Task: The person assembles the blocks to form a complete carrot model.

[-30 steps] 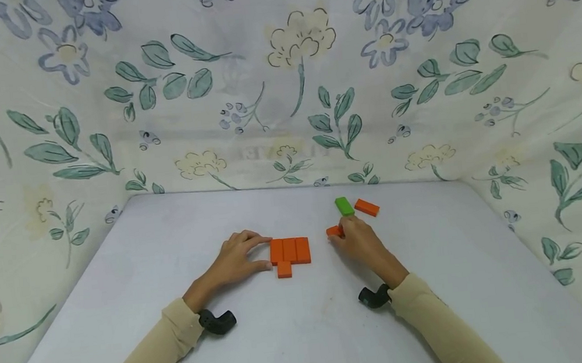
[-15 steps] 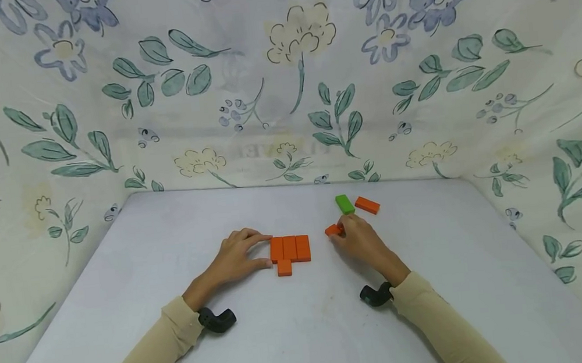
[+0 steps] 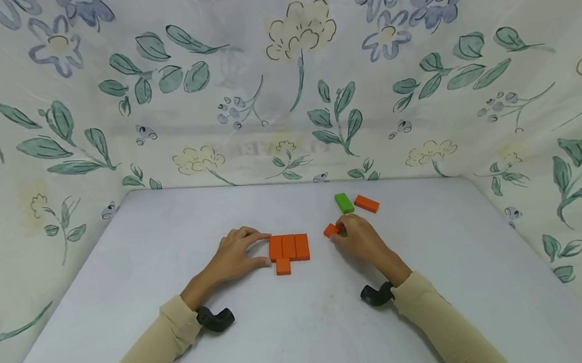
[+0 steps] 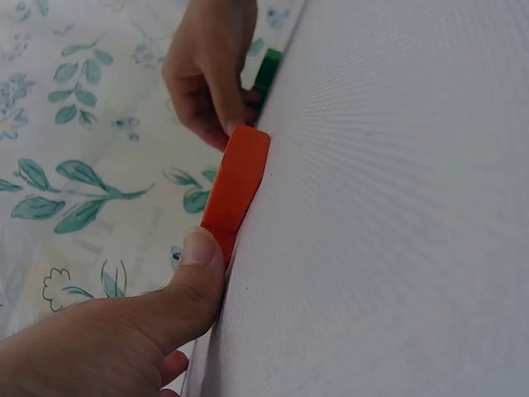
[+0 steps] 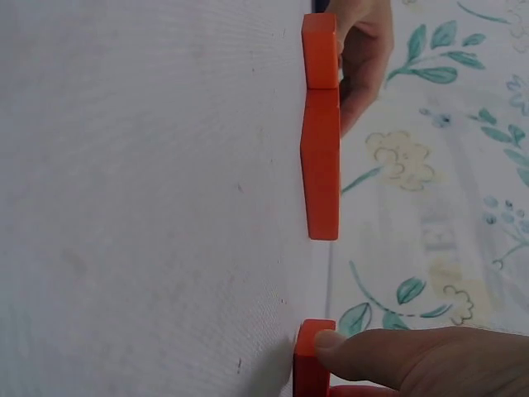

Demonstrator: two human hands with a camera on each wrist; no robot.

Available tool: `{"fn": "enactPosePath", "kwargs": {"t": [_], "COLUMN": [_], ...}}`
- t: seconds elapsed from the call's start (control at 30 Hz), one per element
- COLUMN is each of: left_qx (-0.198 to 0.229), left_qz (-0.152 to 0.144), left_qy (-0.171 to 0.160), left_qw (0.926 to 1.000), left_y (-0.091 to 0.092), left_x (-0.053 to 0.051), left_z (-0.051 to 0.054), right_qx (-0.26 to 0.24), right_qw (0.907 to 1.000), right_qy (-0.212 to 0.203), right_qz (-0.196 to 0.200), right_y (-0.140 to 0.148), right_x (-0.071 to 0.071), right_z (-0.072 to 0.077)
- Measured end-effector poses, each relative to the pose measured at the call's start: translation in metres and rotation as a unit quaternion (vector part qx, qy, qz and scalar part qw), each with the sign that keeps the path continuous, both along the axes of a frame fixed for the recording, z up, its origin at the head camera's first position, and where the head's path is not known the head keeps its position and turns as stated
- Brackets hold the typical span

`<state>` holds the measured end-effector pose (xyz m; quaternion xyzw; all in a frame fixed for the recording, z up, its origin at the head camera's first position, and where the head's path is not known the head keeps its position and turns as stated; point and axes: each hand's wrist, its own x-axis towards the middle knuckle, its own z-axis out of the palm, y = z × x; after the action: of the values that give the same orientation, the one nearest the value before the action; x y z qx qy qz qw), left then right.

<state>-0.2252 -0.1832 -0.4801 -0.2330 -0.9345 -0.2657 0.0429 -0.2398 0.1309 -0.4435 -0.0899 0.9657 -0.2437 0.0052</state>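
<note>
In the head view, three flat orange blocks (image 3: 289, 247) lie side by side. A smaller-looking orange block (image 3: 283, 266) touches their near edge. My left hand (image 3: 235, 257) pinches the leftmost of the row, forefinger at its far corner and thumb at its near corner; the left wrist view shows the thumb against the orange side. To the right of the row, my right hand (image 3: 361, 238) pinches another orange block (image 3: 331, 230) between thumb and fingers, partly hidden by them. The right wrist view shows its thumb (image 5: 364, 354) on that block. A gap separates it from the row.
Beyond my right hand lie a green block (image 3: 344, 202) and one more orange block (image 3: 367, 203). The white table (image 3: 305, 332) meets a flower-printed cloth (image 3: 261, 91) at the back and sides. Black wrist-worn pieces (image 3: 216, 319) stick out from both sleeves.
The block in my right hand has turned slightly and shifted a little left, more of it now showing. My left hand and the row stay put; the head view has tilted slightly.
</note>
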Motion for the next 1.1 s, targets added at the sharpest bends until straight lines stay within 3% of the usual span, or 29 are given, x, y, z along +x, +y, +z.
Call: {"fn": "enactPosePath", "kwargs": {"t": [0.4,0.7,0.93,1.1], "left_qx": [0.004,0.001,0.0,-0.002], "left_qz": [0.002,0.003,0.003,0.004], "left_qy": [0.001,0.0,-0.014,0.003], "left_qw": [1.0,1.0,0.9999,1.0], "left_y": [0.001,0.001,0.001,-0.002], "left_x": [0.008,0.006,0.005,0.002], "left_z": [-0.001,-0.003,-0.002,0.001], "right_qx": [0.004,-0.021,-0.031,-0.045], "right_qw": [0.9998,0.9997,0.998,0.9936], "right_qy": [0.008,-0.006,0.029,0.061], "right_qz": [0.016,0.009,0.047,0.084], "right_y": [0.001,0.0,0.001,-0.006], "right_x": [0.005,0.009,0.017,0.024], "right_z": [-0.003,0.006,0.017,0.029]}}
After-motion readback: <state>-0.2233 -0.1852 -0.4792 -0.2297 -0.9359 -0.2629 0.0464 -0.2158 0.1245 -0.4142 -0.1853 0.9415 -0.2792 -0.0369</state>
